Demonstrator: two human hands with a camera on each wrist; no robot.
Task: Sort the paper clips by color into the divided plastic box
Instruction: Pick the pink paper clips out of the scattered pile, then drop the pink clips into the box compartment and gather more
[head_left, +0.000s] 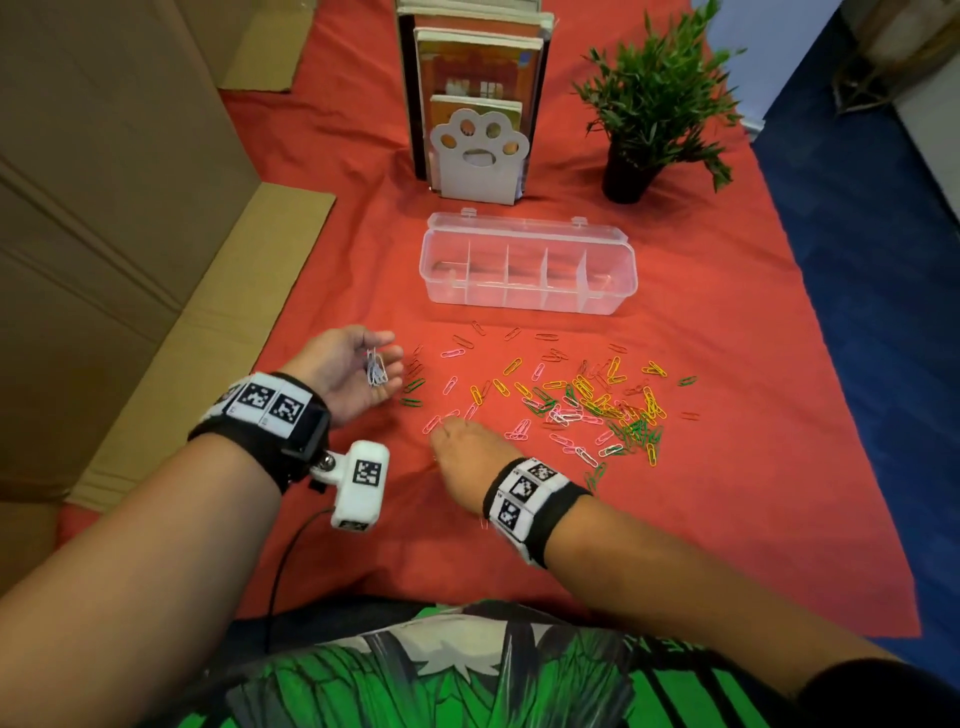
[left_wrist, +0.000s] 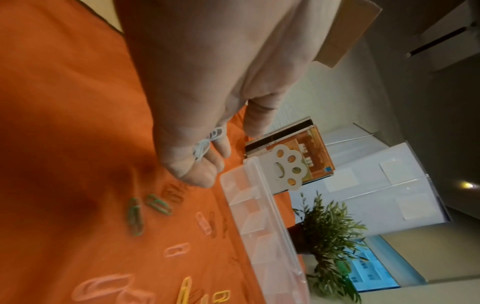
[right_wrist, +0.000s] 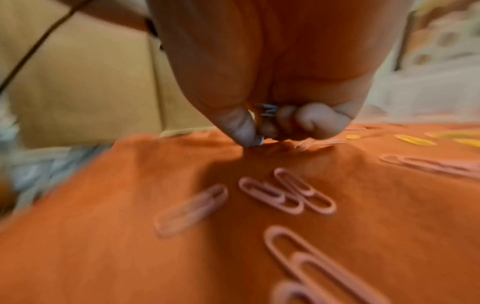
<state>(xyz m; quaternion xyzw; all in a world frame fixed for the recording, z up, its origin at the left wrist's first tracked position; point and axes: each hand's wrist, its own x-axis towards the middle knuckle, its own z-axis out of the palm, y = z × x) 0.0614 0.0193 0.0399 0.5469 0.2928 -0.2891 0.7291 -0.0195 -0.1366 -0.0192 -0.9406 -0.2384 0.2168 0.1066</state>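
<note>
Paper clips (head_left: 587, 400) in pink, yellow, green, red and white lie scattered on the red cloth, in front of the clear divided box (head_left: 524, 301), whose lid stands open. My left hand (head_left: 389, 358) hovers palm up at the left of the pile, with a small bunch of white clips (head_left: 375, 370) lying across its relaxed fingers (left_wrist: 197, 170). My right hand (head_left: 441, 434) is down on the cloth among pink clips (right_wrist: 285, 193). Its thumb and curled fingers pinch white clips (right_wrist: 265, 115). The box (left_wrist: 270, 205) compartments look empty.
A paw-shaped bookend (head_left: 478, 150) with books stands behind the box, and a potted plant (head_left: 649, 104) is at the back right. Cardboard (head_left: 130, 208) lines the left side. The cloth's right edge drops to a blue floor (head_left: 857, 312).
</note>
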